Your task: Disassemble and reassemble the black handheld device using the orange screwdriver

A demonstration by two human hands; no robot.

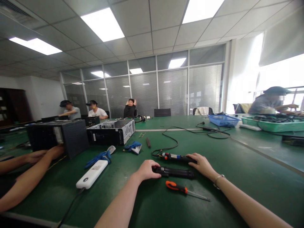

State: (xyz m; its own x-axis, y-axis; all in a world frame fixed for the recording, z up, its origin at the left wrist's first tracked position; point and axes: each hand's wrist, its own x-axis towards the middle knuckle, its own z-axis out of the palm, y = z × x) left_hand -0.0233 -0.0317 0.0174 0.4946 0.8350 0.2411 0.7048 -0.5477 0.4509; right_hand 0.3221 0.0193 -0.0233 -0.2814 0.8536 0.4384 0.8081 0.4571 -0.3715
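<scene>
My left hand [148,170] is closed on the left end of a black cylindrical tool [177,172] lying on the green table [142,205]. Behind it lies a second tool [175,156], with a red, white and blue front part, a black body and a cable leading away. My right hand [200,163] rests over the right end of this second tool, thumb and fingers around its black body. Nearer to me, a screwdriver [177,186] with an orange and black handle lies with its shaft pointing right, touched by neither hand.
A white power strip [92,174], blue gloves [134,147] and a brown strip [148,142] lie to the left. Another person's hands reach into a black computer case [76,136]. An open case [111,131] stands beyond; blue [223,121] and green baskets [273,124] stand right.
</scene>
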